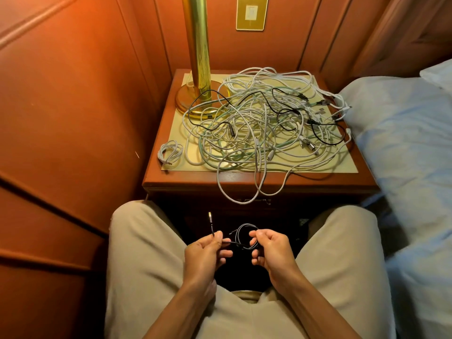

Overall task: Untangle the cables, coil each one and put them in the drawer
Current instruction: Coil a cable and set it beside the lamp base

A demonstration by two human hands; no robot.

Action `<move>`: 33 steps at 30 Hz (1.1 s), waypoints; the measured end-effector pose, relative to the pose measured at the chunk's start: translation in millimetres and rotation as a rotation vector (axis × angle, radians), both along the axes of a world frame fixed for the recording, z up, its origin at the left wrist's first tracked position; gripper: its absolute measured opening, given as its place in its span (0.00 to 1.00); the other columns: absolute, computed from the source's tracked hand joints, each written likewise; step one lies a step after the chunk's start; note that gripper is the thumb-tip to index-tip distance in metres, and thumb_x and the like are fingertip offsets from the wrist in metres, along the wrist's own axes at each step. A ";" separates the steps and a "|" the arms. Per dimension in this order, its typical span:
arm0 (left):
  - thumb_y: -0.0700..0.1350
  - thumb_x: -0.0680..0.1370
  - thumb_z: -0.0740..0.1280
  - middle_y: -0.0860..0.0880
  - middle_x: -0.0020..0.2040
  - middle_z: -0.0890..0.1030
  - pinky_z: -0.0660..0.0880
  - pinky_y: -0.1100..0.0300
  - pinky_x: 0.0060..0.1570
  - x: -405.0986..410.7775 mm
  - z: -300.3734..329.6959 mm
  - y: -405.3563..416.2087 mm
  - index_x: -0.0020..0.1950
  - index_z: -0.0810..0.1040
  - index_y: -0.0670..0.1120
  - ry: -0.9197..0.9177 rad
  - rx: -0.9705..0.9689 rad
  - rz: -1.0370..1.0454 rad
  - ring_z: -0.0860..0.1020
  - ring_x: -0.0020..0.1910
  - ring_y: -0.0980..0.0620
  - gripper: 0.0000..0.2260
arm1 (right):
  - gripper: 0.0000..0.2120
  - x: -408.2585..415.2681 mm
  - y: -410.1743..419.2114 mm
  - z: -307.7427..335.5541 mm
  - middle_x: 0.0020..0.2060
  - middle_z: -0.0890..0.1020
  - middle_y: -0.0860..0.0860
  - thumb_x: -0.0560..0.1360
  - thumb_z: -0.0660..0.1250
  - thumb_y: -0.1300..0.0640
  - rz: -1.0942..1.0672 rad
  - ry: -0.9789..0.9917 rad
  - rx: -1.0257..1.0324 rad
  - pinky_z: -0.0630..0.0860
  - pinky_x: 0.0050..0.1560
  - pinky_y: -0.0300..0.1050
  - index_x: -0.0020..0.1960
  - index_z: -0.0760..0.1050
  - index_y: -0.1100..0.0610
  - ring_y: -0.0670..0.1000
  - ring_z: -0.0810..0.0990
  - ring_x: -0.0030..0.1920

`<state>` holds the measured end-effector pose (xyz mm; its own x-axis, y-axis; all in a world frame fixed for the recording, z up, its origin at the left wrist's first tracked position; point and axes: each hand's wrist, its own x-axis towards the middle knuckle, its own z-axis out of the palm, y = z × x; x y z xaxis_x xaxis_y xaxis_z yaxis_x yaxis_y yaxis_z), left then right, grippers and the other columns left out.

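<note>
There are no words, numbers, brands or signs to read anywhere here. The gold plate (251,12) on the wall is plain, with only a small white switch on it and no letters. The cables (259,123) and their plugs are too small and blurry to show any writing.
</note>
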<state>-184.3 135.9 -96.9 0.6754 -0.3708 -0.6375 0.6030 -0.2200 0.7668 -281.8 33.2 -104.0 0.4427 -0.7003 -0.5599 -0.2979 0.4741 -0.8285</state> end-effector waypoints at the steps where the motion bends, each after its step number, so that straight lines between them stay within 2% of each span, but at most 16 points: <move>1: 0.43 0.80 0.68 0.42 0.35 0.83 0.74 0.61 0.29 1.8 -2.6 0.1 0.45 0.83 0.38 0.024 0.014 0.053 0.77 0.28 0.52 0.10 | 0.12 -0.3 2.4 -0.4 0.36 0.79 0.54 0.84 0.58 0.60 0.046 -0.007 -0.035 0.74 0.29 0.41 0.49 0.80 0.61 0.47 0.75 0.29; 3: 0.43 0.80 0.67 0.44 0.34 0.83 0.71 0.58 0.27 4.8 -8.7 -1.6 0.44 0.83 0.39 -0.068 0.071 0.091 0.75 0.25 0.53 0.09 | 0.12 0.0 6.3 0.3 0.35 0.79 0.53 0.84 0.58 0.61 0.152 -0.024 -0.144 0.72 0.27 0.41 0.48 0.79 0.61 0.46 0.74 0.28; 6: 0.44 0.80 0.68 0.49 0.31 0.83 0.75 0.55 0.34 8.2 -8.1 -4.7 0.44 0.83 0.44 -0.337 0.171 0.067 0.77 0.28 0.53 0.07 | 0.12 0.6 7.5 3.7 0.33 0.78 0.50 0.83 0.58 0.62 0.282 -0.040 -0.323 0.71 0.26 0.40 0.46 0.79 0.60 0.46 0.74 0.28; 8: 0.42 0.79 0.69 0.51 0.35 0.84 0.79 0.53 0.45 13.7 -6.4 -4.6 0.50 0.83 0.46 -0.477 0.226 -0.029 0.82 0.37 0.54 0.03 | 0.12 -1.5 4.5 5.4 0.32 0.78 0.49 0.83 0.60 0.62 0.323 -0.036 -0.410 0.71 0.28 0.37 0.45 0.80 0.56 0.43 0.74 0.29; 9: 0.42 0.79 0.69 0.52 0.37 0.84 0.79 0.53 0.49 17.2 -6.4 -3.6 0.54 0.83 0.46 -0.529 0.273 -0.101 0.83 0.41 0.54 0.06 | 0.12 -3.5 2.4 6.0 0.32 0.78 0.48 0.82 0.60 0.62 0.334 -0.037 -0.434 0.70 0.30 0.35 0.45 0.80 0.54 0.42 0.75 0.30; 12: 0.41 0.78 0.68 0.54 0.41 0.85 0.80 0.55 0.51 26.6 -6.1 -1.3 0.55 0.84 0.48 -0.587 0.296 -0.311 0.83 0.43 0.57 0.08 | 0.13 -8.4 -2.4 6.3 0.32 0.79 0.46 0.82 0.61 0.62 0.370 -0.051 -0.450 0.69 0.31 0.32 0.46 0.81 0.51 0.41 0.75 0.31; 15: 0.38 0.80 0.66 0.54 0.42 0.84 0.78 0.65 0.46 31.1 -0.8 -2.4 0.49 0.83 0.52 -0.543 0.228 -0.515 0.82 0.44 0.59 0.10 | 0.13 -8.4 -1.9 6.1 0.37 0.82 0.43 0.82 0.62 0.61 0.400 -0.069 -0.482 0.74 0.37 0.33 0.49 0.81 0.46 0.42 0.80 0.38; 18: 0.35 0.80 0.64 0.48 0.41 0.85 0.78 0.64 0.44 37.1 0.5 -5.3 0.45 0.85 0.47 -0.424 0.136 -0.595 0.84 0.44 0.53 0.13 | 0.15 -7.8 0.8 5.4 0.47 0.83 0.43 0.81 0.63 0.62 0.359 -0.104 -0.523 0.79 0.51 0.38 0.53 0.79 0.42 0.45 0.82 0.52; 20: 0.35 0.81 0.63 0.45 0.41 0.85 0.78 0.63 0.41 37.9 4.8 -5.7 0.45 0.85 0.45 -0.349 0.067 -0.620 0.84 0.42 0.52 0.12 | 0.14 -7.4 1.8 5.2 0.50 0.83 0.44 0.81 0.63 0.62 0.349 -0.117 -0.526 0.79 0.53 0.38 0.54 0.80 0.44 0.45 0.82 0.53; 22: 0.37 0.81 0.64 0.45 0.41 0.85 0.78 0.62 0.41 38.6 6.7 -5.8 0.45 0.84 0.43 -0.324 0.015 -0.646 0.83 0.41 0.52 0.10 | 0.13 -7.0 2.2 5.9 0.46 0.83 0.45 0.81 0.63 0.62 0.352 -0.120 -0.478 0.80 0.45 0.38 0.55 0.81 0.45 0.45 0.83 0.46; 24: 0.38 0.80 0.66 0.43 0.42 0.85 0.78 0.60 0.43 37.9 8.5 -5.0 0.46 0.84 0.42 -0.272 -0.043 -0.646 0.84 0.42 0.50 0.08 | 0.13 -7.0 1.7 7.2 0.39 0.82 0.48 0.82 0.61 0.61 0.353 -0.127 -0.399 0.78 0.35 0.41 0.55 0.81 0.46 0.46 0.79 0.34; 25: 0.37 0.80 0.66 0.41 0.44 0.85 0.79 0.58 0.45 37.5 8.8 -5.0 0.48 0.85 0.41 -0.208 -0.086 -0.618 0.84 0.43 0.48 0.07 | 0.13 -7.2 0.9 7.3 0.37 0.82 0.50 0.82 0.61 0.61 0.346 -0.126 -0.372 0.78 0.32 0.42 0.55 0.81 0.46 0.47 0.78 0.31; 28: 0.32 0.78 0.65 0.37 0.47 0.84 0.78 0.51 0.54 35.3 7.3 -6.1 0.48 0.86 0.39 0.038 -0.181 -0.454 0.83 0.47 0.44 0.09 | 0.13 -7.8 -0.7 5.7 0.38 0.83 0.55 0.82 0.62 0.62 0.309 -0.102 -0.333 0.79 0.30 0.44 0.58 0.81 0.49 0.48 0.77 0.29; 30: 0.28 0.76 0.65 0.37 0.48 0.84 0.77 0.50 0.57 33.2 8.0 -6.6 0.46 0.87 0.40 0.121 -0.170 -0.411 0.83 0.48 0.43 0.12 | 0.13 -7.2 -0.1 3.3 0.33 0.83 0.53 0.81 0.64 0.62 0.276 -0.081 -0.335 0.79 0.30 0.45 0.61 0.80 0.51 0.49 0.77 0.27; 32: 0.28 0.74 0.64 0.36 0.49 0.84 0.78 0.53 0.55 30.1 8.2 -5.7 0.48 0.86 0.38 0.166 -0.170 -0.421 0.83 0.46 0.44 0.13 | 0.13 -5.9 1.5 3.3 0.29 0.83 0.52 0.80 0.66 0.62 0.224 -0.088 -0.342 0.78 0.28 0.44 0.62 0.79 0.51 0.49 0.77 0.26; 33: 0.28 0.75 0.64 0.36 0.49 0.84 0.79 0.54 0.53 28.8 8.2 -5.7 0.49 0.86 0.37 0.178 -0.179 -0.418 0.83 0.46 0.45 0.12 | 0.13 -5.4 1.7 4.3 0.30 0.83 0.52 0.79 0.67 0.62 0.189 -0.106 -0.332 0.78 0.28 0.44 0.61 0.80 0.51 0.50 0.77 0.26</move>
<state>-155.5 130.2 -88.7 0.3316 -0.7012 -0.6311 0.6165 -0.3453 0.7076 -287.2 35.0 -99.7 0.6244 -0.7363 -0.2608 -0.2586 0.1201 -0.9585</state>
